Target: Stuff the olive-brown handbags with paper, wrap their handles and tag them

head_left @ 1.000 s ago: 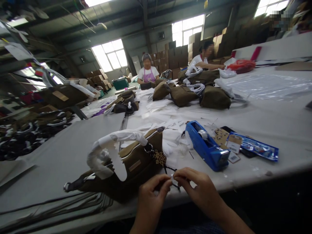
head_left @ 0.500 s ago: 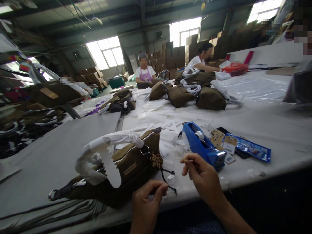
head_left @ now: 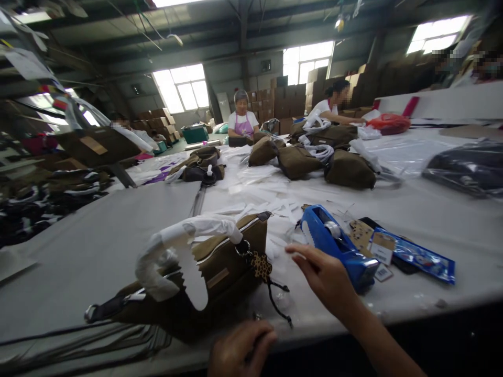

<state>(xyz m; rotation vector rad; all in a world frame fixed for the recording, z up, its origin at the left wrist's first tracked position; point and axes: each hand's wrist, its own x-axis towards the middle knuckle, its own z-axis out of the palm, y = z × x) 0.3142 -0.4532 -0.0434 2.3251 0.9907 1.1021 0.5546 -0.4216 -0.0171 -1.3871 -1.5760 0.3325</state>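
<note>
An olive-brown handbag (head_left: 239,268) lies before me, its handle wrapped in white paper (head_left: 157,251). A toothed white strip (head_left: 194,283) hangs from the wrapping. On the bag's ring hangs a leopard-print charm (head_left: 261,266) with dark cords. My left hand (head_left: 241,348), slightly blurred, is at the table's front edge below the bag. Its fingers are curled, thumb close to forefinger; anything between them is hidden. My right hand (head_left: 324,275) is raised beside the blue tape dispenser (head_left: 346,251), fingers stretched left and thumb apart, with nothing visible in it.
Right of the dispenser lie paper tags (head_left: 382,248) and a blue packet (head_left: 424,256). White paper scraps (head_left: 259,199) spread behind the bag. Several brown bags (head_left: 349,168) are piled farther back. Two people (head_left: 242,123) work across the table. Dark straps (head_left: 129,345) lie at front left.
My left hand has dropped lower, toward the table edge. The right hand's fingers have straightened out of a pinch. The view has shifted, while the bag and dispenser look unmoved.
</note>
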